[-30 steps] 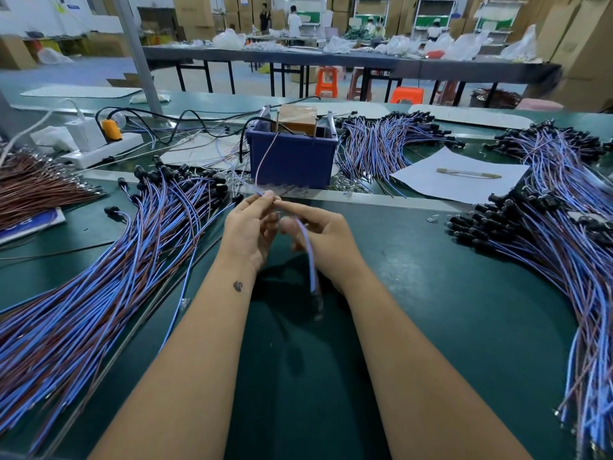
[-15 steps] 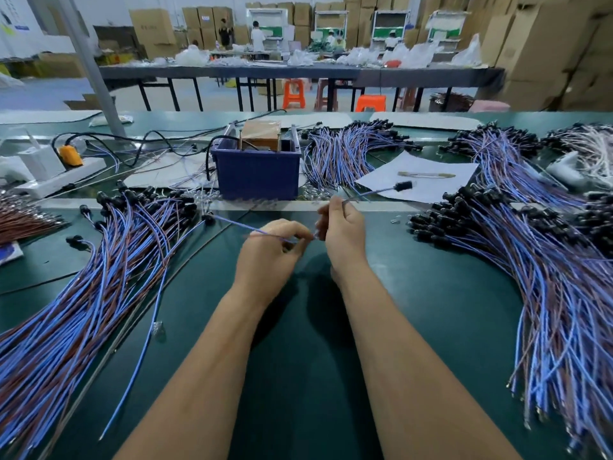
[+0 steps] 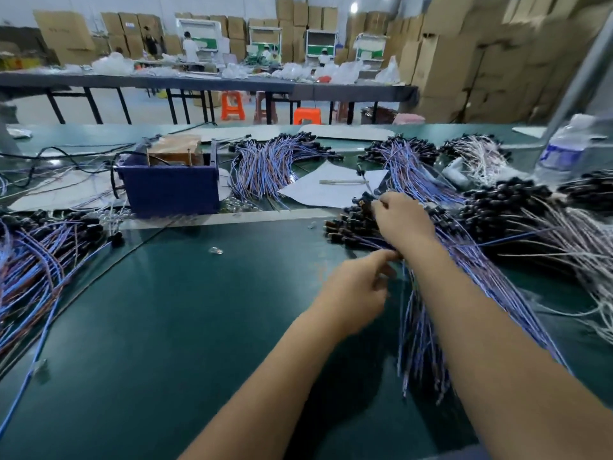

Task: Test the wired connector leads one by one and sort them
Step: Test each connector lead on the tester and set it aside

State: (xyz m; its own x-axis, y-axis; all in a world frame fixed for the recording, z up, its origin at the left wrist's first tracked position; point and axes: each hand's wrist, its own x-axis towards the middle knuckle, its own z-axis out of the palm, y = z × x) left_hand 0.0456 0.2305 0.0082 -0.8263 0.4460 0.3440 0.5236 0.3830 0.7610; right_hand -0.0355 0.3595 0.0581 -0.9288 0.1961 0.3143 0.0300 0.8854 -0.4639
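A big pile of blue-and-brown connector leads with black plugs lies on the right of the green table. My right hand is on top of that pile with its fingers curled round the black plug end of one lead. Just below, my left hand reaches with forefinger and thumb to the wires at the pile's near edge and seems to pinch the same lead's wire; motion blur hides the contact. A second pile of leads lies at the far left.
A blue bin holding a brown box and wires stands at the back left of centre. Behind it lie another lead bundle and a white sheet. White-wired leads and a plastic bottle are at the right. A small clear part lies loose.
Both hands have moved from the middle of the table to the right pile, carrying the lead they held stretched between them. The view has swung right.
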